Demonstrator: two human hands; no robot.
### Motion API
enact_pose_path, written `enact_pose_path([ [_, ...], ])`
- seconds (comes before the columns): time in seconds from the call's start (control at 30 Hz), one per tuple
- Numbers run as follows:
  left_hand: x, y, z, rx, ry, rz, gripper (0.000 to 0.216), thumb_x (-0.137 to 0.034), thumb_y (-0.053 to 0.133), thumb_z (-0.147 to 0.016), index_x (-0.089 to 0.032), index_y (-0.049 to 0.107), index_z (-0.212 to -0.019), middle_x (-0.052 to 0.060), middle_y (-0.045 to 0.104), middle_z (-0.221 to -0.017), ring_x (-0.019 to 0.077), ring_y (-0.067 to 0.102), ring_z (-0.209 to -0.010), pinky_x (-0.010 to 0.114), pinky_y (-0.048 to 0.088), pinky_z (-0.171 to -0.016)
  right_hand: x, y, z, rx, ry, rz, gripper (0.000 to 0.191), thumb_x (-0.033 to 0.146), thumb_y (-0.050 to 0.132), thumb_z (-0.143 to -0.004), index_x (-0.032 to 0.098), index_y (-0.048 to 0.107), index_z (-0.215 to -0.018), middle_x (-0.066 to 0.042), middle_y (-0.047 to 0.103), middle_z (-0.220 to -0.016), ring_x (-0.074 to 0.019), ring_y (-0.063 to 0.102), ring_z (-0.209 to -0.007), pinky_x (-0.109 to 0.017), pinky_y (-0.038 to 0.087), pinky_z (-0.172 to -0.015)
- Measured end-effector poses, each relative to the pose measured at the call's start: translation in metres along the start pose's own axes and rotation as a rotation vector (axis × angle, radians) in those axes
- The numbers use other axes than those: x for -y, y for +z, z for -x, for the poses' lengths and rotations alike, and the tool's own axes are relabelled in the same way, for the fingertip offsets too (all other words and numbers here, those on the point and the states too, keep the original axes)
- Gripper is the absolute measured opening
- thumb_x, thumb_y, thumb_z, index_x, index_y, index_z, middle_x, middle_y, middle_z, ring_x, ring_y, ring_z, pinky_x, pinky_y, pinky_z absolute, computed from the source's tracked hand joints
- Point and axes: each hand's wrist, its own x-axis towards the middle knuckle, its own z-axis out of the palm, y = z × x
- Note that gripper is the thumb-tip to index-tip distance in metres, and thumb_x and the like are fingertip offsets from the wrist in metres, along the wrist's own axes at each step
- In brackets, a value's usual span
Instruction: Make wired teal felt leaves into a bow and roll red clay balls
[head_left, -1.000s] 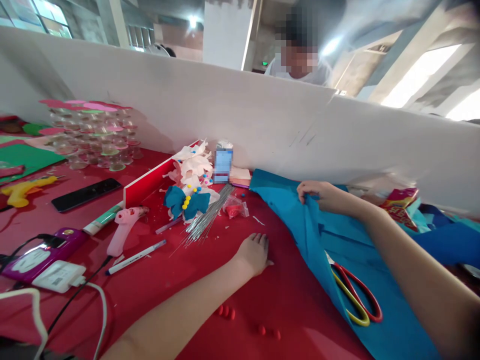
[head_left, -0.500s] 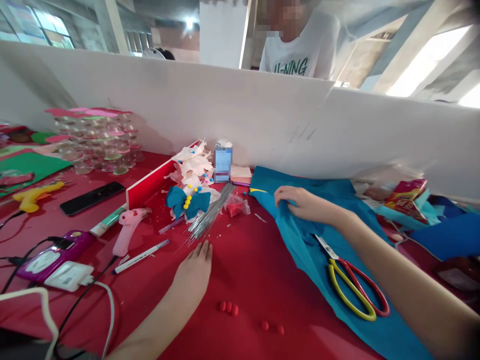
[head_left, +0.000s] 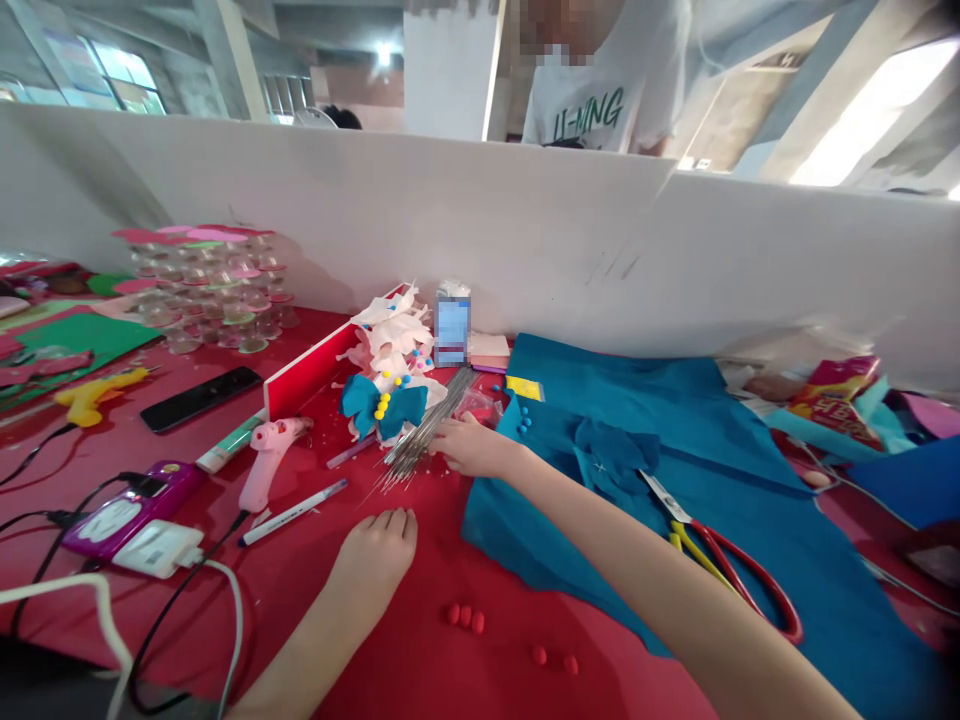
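**Right hand at wire bundle, left hand flat on table**

The bundle of thin metal wires (head_left: 427, 428) lies on the red table (head_left: 420, 680), just in front of the blue bow (head_left: 382, 412). The right hand (head_left: 472, 447) reaches across the teal felt sheet (head_left: 675, 440), fingers curled at the bundle's edge; whether they grip a wire cannot be told. The left hand (head_left: 375, 555) rests palm down, fingers extended, holding nothing. Scissors (head_left: 720, 560) lie on the felt. A pink glue gun (head_left: 268, 460) and pen (head_left: 292, 512) lie left of the wires.

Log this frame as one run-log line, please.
left hand flat on red tablecloth | right hand at wire bundle, grip unclear | scissors on blue felt
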Motion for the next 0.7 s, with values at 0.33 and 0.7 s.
enact_pose_path([
  [0.33,0.004,-0.009,-0.007,0.06,-0.032,0.049,0.036,0.004,0.044,-0.079,-0.011,0.064,-0.106,0.016,0.067,-0.091,0.0233,0.066,-0.085,0.03,0.052,-0.071,-0.004,0.008,-0.015,-0.022,-0.064,0.008,0.018,0.017,0.05,-0.089,0.015,0.065,-0.098,-0.012,0.063,-0.107,-0.0232,0.055,-0.105,-0.034,0.038,-0.084],
  [0.7,0.022,-0.036,-0.021,0.107,-0.062,0.17,0.029,-0.002,0.041,-0.08,-0.014,0.063,-0.093,0.013,0.068,-0.087,0.0282,0.067,-0.081,0.035,0.05,-0.064,0.0,0.0,-0.037,0.056,-0.13,-0.221,0.013,-0.001,0.057,-0.069,0.011,0.062,-0.067,-0.012,0.066,-0.082,-0.0229,0.059,-0.087,-0.033,0.041,-0.077],
])
